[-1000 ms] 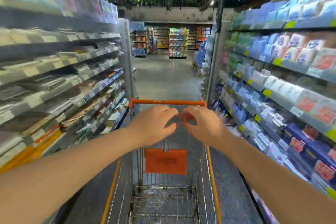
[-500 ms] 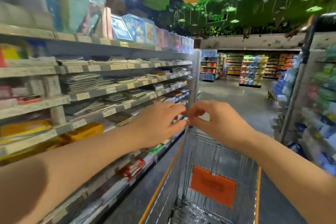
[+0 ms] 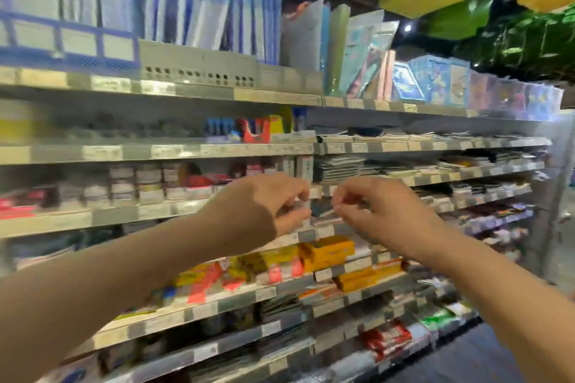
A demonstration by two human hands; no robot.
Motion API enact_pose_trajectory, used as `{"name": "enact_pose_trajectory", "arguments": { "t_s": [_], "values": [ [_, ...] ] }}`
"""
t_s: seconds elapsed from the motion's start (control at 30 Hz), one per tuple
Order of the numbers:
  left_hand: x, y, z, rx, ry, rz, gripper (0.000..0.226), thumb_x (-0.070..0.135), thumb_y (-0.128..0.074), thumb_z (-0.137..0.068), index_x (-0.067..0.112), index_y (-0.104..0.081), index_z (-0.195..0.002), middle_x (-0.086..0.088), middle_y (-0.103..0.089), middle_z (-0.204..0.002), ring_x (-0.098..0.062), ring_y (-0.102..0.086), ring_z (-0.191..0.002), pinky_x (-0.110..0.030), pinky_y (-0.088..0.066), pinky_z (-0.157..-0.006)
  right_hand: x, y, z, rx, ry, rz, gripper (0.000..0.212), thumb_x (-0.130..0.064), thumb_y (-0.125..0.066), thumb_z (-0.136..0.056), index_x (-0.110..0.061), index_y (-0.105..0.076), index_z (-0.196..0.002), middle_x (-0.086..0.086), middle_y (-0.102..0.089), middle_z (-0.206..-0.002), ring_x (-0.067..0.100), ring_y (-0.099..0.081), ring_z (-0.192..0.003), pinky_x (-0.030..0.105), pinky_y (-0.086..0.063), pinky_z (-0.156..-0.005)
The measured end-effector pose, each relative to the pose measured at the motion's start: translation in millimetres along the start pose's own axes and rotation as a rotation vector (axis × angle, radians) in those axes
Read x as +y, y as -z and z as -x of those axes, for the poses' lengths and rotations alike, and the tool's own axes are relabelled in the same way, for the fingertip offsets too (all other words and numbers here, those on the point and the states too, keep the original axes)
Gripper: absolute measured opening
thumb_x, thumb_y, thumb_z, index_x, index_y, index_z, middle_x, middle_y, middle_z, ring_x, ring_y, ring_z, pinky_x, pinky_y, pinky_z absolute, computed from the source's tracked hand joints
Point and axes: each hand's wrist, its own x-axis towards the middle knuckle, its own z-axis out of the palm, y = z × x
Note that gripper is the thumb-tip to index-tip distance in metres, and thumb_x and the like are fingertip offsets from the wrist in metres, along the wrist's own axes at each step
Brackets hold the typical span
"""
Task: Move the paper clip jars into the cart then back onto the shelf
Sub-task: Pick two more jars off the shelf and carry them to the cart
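Jars (image 3: 137,185) left of left grip (image 3: 264,205)

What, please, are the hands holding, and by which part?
It cannot be told: the left hand and right hand curl as if pinching, but blur hides any object.

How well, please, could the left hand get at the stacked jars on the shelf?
Probably yes: the left hand is raised just right of the jars, with nothing visible between them.

Jars (image 3: 137,183) crowd the shelf (image 3: 62,221), low board (image 3: 102,152) overhead, front open.
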Motion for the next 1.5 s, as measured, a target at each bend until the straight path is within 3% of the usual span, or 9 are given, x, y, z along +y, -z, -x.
{"name": "enact_pose_trajectory", "arguments": {
  "t_s": [0.2, 0.47, 0.67, 0.93, 1.03, 1.13, 1.27, 1.4, 1.5],
  "values": [
    [-137, 20, 23, -0.125, 0.121, -0.19, 0.031, 0.048, -0.04, -0.093, 0.029, -0.052, -0.114, 0.012, -0.056, -0.105, -0.007, -0.052, -0.094, -0.027, -0.045, -0.078, -36, -93, -128, 0.026, 0.11, -0.098, 0.009, -0.027, -0.057, -0.089, -0.03, -0.062, -0.083, -0.022, -0.057, -0.078, -0.006, -0.052, -0.079, 0.01, -0.037, -0.069],
    [-293, 18, 24, -0.141, 0.294, -0.267, 0.021, 0.045, -0.043, -0.092, 0.027, -0.051, -0.099, 0.01, -0.055, -0.09, -0.01, -0.05, -0.081, -0.029, -0.041, -0.069, -57, -187, -283, 0.004, 0.281, -0.115, 0.009, -0.028, -0.056, -0.089, -0.029, -0.064, -0.088, -0.014, -0.064, -0.086, 0.003, -0.056, -0.082, 0.027, -0.047, -0.075],
    [-389, -4, 1, -0.124, 0.382, -0.332, 0.028, 0.045, -0.044, -0.092, 0.026, -0.054, -0.111, 0.012, -0.054, -0.095, -0.009, -0.053, -0.09, -0.028, -0.043, -0.076, -40, -241, -387, 0.009, 0.395, -0.096, 0.008, -0.028, -0.056, -0.089, -0.03, -0.064, -0.088, -0.02, -0.057, -0.081, 0.003, -0.053, -0.086, 0.016, -0.035, -0.069],
    [-501, -23, -53, -0.156, 0.424, -0.385, 0.03, 0.048, -0.047, -0.09, 0.027, -0.051, -0.11, 0.01, -0.056, -0.098, -0.009, -0.052, -0.089, -0.03, -0.043, -0.079, -5, -282, -529, -0.035, 0.458, -0.137, 0.01, -0.025, -0.059, -0.086, -0.021, -0.068, -0.088, -0.012, -0.064, -0.079, 0.006, -0.056, -0.075, 0.015, -0.039, -0.069],
    [-530, -29, -72, -0.242, 0.45, -0.448, 0.031, 0.05, -0.044, -0.091, 0.022, -0.055, -0.1, 0.006, -0.06, -0.091, -0.012, -0.053, -0.081, -0.029, -0.04, -0.071, -1, -291, -563, -0.162, 0.357, -0.104, 0.019, -0.031, -0.055, -0.089, -0.015, -0.066, -0.091, -0.003, -0.063, -0.081, 0.014, -0.054, -0.075, 0.021, -0.042, -0.064],
    [-556, -32, -90, -0.252, 0.454, -0.395, 0.031, 0.052, -0.046, -0.09, 0.03, -0.05, -0.11, 0.011, -0.055, -0.096, -0.01, -0.054, -0.087, -0.025, -0.04, -0.073, -1, -294, -589, -0.258, 0.386, -0.07, 0.014, -0.026, -0.054, -0.093, -0.024, -0.06, -0.105, -0.012, -0.058, -0.095, 0.009, -0.052, -0.089, 0.0, -0.034, -0.062],
    [-591, -37, -110, -0.308, 0.313, -0.431, 0.041, 0.054, -0.053, -0.085, 0.034, -0.045, -0.12, 0.015, -0.047, -0.102, -0.007, -0.051, -0.093, -0.028, -0.043, -0.081, 1, -303, -615, -0.341, 0.401, 0.055, 0.024, -0.04, -0.059, -0.086, -0.039, -0.053, -0.109, -0.02, -0.054, -0.102, 0.007, -0.053, -0.098, 0.022, -0.041, -0.084],
    [-622, -59, -125, -0.396, 0.259, -0.412, 0.058, 0.056, -0.061, -0.078, 0.031, -0.042, -0.126, 0.005, -0.048, -0.117, -0.013, -0.049, -0.102, -0.03, -0.042, -0.086, -2, -316, -636, -0.484, 0.389, 0.103, 0.04, -0.049, -0.064, -0.081, -0.039, -0.05, -0.116, -0.022, -0.051, -0.105, -0.004, -0.048, -0.088, 0.011, -0.037, -0.072],
    [-639, -73, -133, -0.431, 0.231, -0.326, 0.066, 0.05, -0.07, -0.074, 0.023, -0.041, -0.126, 0.0, -0.047, -0.119, -0.014, -0.048, -0.104, -0.023, -0.038, -0.083, -1, -323, -646, -0.539, 0.361, 0.186, 0.053, -0.055, -0.065, -0.078, -0.037, -0.047, -0.124, -0.017, -0.052, -0.112, 0.003, -0.05, -0.095, 0.02, -0.041, -0.078]
  ]
}}
